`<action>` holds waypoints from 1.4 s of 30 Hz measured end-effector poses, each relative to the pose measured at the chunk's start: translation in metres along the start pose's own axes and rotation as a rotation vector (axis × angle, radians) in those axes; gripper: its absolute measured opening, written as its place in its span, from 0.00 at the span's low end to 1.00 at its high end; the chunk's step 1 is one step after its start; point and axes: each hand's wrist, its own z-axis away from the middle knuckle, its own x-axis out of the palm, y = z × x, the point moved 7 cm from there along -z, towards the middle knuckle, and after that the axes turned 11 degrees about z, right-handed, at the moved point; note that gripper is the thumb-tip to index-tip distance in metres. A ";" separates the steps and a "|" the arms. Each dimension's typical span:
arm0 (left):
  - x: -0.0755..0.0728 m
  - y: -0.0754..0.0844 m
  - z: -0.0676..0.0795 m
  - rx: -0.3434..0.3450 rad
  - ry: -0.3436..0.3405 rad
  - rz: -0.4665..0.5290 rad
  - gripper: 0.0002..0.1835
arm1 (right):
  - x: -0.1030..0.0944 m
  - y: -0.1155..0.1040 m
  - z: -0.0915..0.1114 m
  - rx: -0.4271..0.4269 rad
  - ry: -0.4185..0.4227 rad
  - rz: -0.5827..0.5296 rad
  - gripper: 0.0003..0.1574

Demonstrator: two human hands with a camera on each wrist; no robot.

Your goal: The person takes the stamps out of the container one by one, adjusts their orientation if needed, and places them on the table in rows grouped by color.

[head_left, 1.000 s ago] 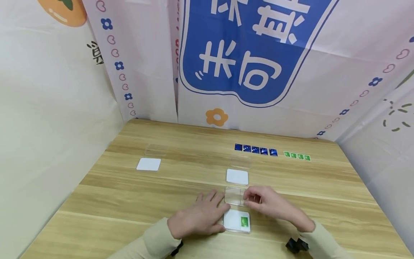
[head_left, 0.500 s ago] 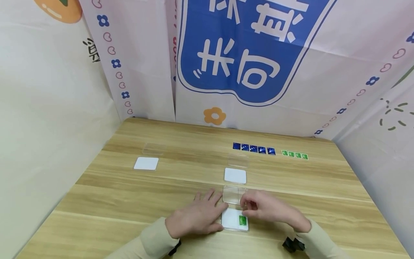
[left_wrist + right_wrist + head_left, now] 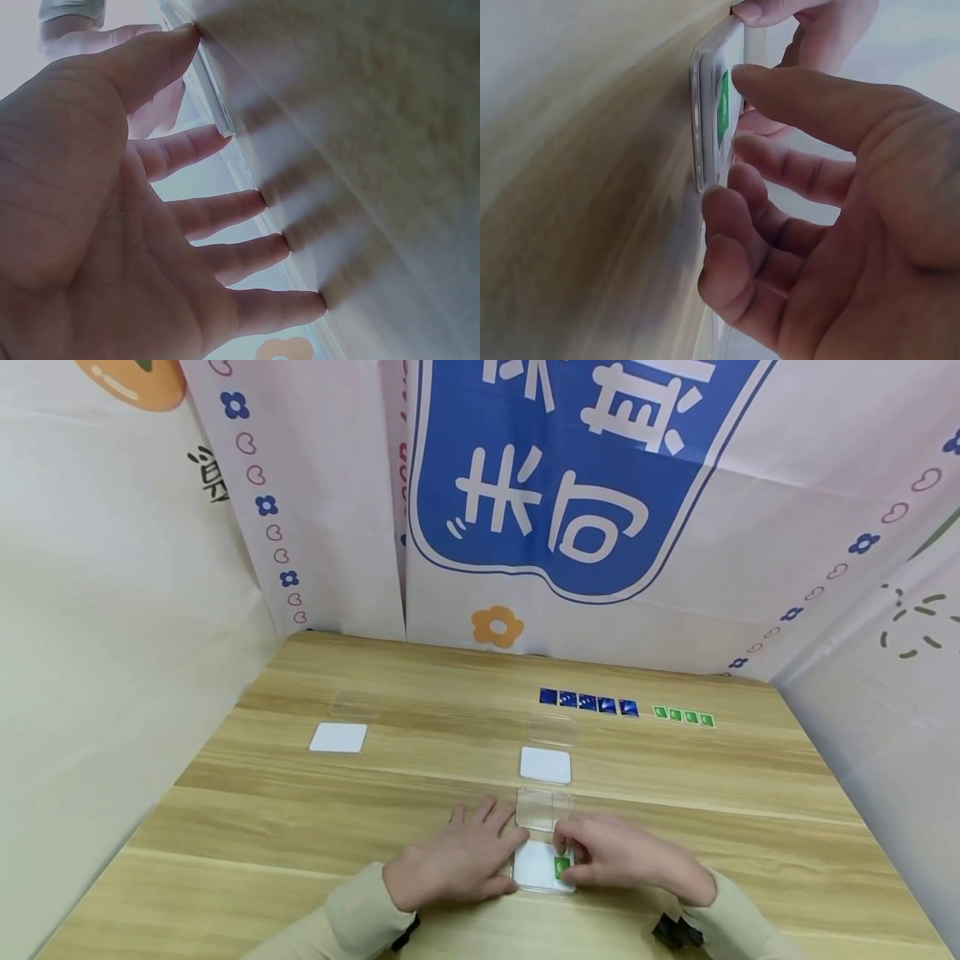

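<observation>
The left hand point(image 3: 450, 860) is lying flat on the wooden counter point(image 3: 300, 827) with its fingers point(image 3: 247, 206) straight and spread, their tips touching the left edge of a white card tray point(image 3: 536, 867) that is sitting near the front edge of the counter; the right hand point(image 3: 630, 858) is reaching onto the right part of that same tray, its thumb and curled fingers point(image 3: 780, 90) closing about the small green card point(image 3: 562, 867) lying there, though the pictures are not showing plainly whether the card is actually being pinched; in the right wrist view the green card point(image 3: 723, 105) is showing against the tray's clear rim. A clear lid point(image 3: 542, 810) is lying just behind the tray, touching or nearly touching both hands' fingertips; a second white tray point(image 3: 546, 765) is sitting behind that, with another clear lid point(image 3: 553, 730) beyond it; a third white tray point(image 3: 338, 737) is lying well apart to the left with a clear lid point(image 3: 357, 702) behind it; a row of blue cards point(image 3: 588, 703) and a row of green cards point(image 3: 683, 717) are lying side by side near the back of the counter; printed cloth banners point(image 3: 555, 485) are hanging behind.
</observation>
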 end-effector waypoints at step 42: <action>0.000 0.000 -0.002 0.000 0.014 -0.015 0.30 | 0.000 0.002 -0.003 0.034 0.028 -0.001 0.15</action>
